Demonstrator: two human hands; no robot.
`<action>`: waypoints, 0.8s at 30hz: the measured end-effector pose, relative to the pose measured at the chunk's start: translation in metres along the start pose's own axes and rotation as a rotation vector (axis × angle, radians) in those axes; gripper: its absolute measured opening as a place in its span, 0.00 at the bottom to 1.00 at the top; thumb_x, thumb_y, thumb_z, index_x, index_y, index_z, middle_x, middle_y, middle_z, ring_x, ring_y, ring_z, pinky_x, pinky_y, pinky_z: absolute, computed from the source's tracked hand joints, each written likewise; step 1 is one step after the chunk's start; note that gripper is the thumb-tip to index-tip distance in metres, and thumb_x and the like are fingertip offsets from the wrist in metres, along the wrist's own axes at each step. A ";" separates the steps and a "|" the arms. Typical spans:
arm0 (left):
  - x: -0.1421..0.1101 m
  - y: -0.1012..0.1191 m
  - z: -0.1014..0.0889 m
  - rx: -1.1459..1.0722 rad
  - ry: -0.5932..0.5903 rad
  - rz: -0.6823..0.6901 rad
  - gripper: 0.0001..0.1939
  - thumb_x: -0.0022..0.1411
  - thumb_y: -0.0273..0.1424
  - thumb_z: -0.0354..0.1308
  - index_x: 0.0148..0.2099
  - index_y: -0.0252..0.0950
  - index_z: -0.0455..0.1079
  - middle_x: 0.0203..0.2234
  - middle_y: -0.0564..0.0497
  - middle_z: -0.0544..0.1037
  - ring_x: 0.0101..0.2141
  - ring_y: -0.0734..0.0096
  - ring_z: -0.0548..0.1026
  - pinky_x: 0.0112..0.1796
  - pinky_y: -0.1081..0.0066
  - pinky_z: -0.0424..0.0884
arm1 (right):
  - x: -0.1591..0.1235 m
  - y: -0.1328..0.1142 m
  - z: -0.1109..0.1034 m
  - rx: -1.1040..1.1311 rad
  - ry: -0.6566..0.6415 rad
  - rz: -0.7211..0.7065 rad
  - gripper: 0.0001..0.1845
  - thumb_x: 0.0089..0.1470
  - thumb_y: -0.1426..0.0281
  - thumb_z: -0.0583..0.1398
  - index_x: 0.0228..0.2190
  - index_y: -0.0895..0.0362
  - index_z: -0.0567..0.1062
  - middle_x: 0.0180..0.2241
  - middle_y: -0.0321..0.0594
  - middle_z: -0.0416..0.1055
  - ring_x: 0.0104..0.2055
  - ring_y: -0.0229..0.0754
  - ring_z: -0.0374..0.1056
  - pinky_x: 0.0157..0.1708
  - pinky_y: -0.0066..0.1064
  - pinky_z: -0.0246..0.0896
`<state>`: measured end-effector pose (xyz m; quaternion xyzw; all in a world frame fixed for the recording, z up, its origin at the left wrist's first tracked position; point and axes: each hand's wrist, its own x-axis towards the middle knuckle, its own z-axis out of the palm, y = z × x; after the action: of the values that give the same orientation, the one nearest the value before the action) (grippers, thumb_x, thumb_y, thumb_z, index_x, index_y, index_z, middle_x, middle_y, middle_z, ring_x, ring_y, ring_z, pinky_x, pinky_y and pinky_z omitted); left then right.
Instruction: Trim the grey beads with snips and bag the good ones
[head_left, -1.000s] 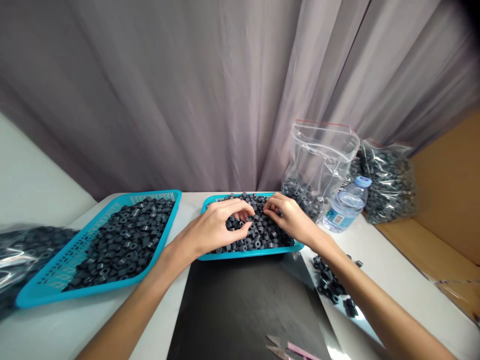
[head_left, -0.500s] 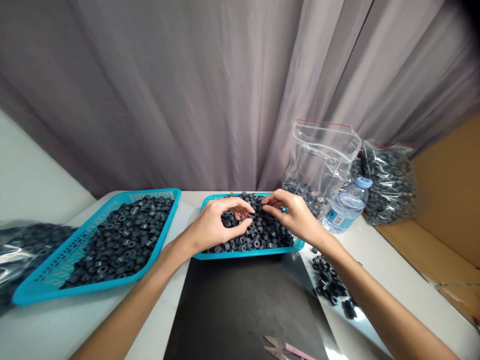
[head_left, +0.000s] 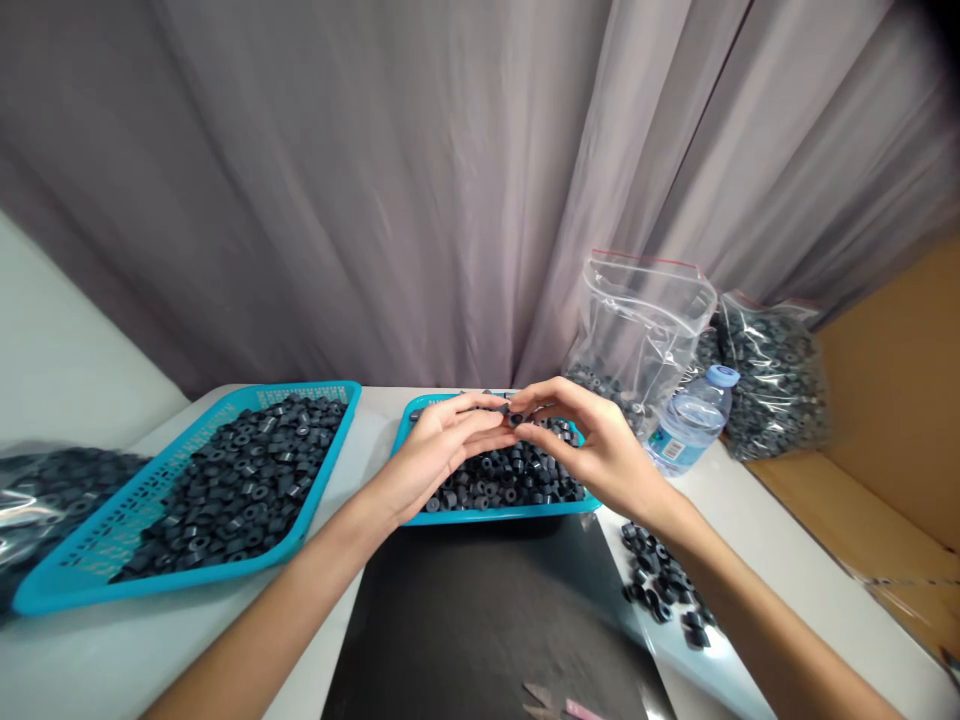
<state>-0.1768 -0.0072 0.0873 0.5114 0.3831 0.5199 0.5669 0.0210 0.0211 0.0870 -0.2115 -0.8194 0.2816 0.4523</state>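
At the left edge lies a bag [head_left: 67,490] of dark parts, beside the left basket [head_left: 45,596], which is blue and filled with black rings [head_left: 247,480]. The left hand [head_left: 439,445] is over the right basket [head_left: 480,515], also blue and loaded with similar pieces; its fingers are nearly straight, tips at one ring [head_left: 515,419]. Whether they grip it, I cannot tell. That ring sits between the two hands, above the far part of the right basket. A black mat [head_left: 480,610] lies on the near side, with snips [head_left: 541,700] at its near edge, partly in view. The right hand [head_left: 600,440] has thumb and fingertips closed on the ring. Further right stand a zip bag [head_left: 637,310], part filled, and a bottle [head_left: 690,425]; loose pieces [head_left: 656,572] lie nearer. A full bag [head_left: 776,380] stands far right, next to cardboard [head_left: 892,390].
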 end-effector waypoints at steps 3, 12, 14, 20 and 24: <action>-0.002 -0.003 0.006 -0.071 0.023 -0.027 0.07 0.62 0.28 0.61 0.41 0.34 0.78 0.44 0.47 0.82 0.49 0.60 0.78 0.57 0.58 0.70 | -0.002 0.003 0.001 -0.163 -0.063 -0.098 0.11 0.64 0.74 0.58 0.48 0.53 0.71 0.44 0.40 0.73 0.46 0.40 0.70 0.50 0.34 0.68; -0.005 -0.019 0.018 -0.312 0.125 -0.239 0.12 0.67 0.26 0.49 0.36 0.36 0.74 0.38 0.46 0.81 0.45 0.64 0.79 0.57 0.58 0.70 | -0.007 0.006 0.000 -0.284 -0.207 -0.149 0.22 0.66 0.74 0.54 0.59 0.50 0.62 0.49 0.44 0.69 0.50 0.44 0.69 0.52 0.40 0.68; -0.005 -0.019 0.020 -0.335 0.143 -0.284 0.14 0.68 0.26 0.47 0.35 0.36 0.73 0.38 0.46 0.81 0.45 0.65 0.79 0.57 0.59 0.70 | -0.006 0.003 -0.003 -0.269 -0.215 -0.142 0.22 0.65 0.74 0.55 0.59 0.50 0.63 0.49 0.44 0.69 0.51 0.44 0.69 0.52 0.39 0.68; -0.006 -0.019 0.021 -0.381 0.055 -0.319 0.15 0.71 0.29 0.45 0.44 0.34 0.74 0.44 0.44 0.80 0.45 0.65 0.79 0.57 0.59 0.70 | -0.003 -0.003 -0.013 -0.168 -0.259 -0.082 0.16 0.62 0.75 0.59 0.51 0.52 0.71 0.49 0.43 0.69 0.52 0.44 0.69 0.53 0.38 0.68; -0.007 -0.020 0.022 -0.400 -0.001 -0.344 0.16 0.71 0.28 0.44 0.46 0.30 0.74 0.45 0.42 0.80 0.46 0.62 0.79 0.57 0.58 0.70 | -0.002 -0.001 -0.016 -0.094 -0.335 -0.026 0.16 0.61 0.75 0.59 0.49 0.50 0.73 0.48 0.41 0.70 0.50 0.43 0.70 0.52 0.37 0.69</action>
<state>-0.1530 -0.0163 0.0713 0.3164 0.3539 0.4810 0.7371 0.0359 0.0240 0.0936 -0.1719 -0.8983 0.2683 0.3025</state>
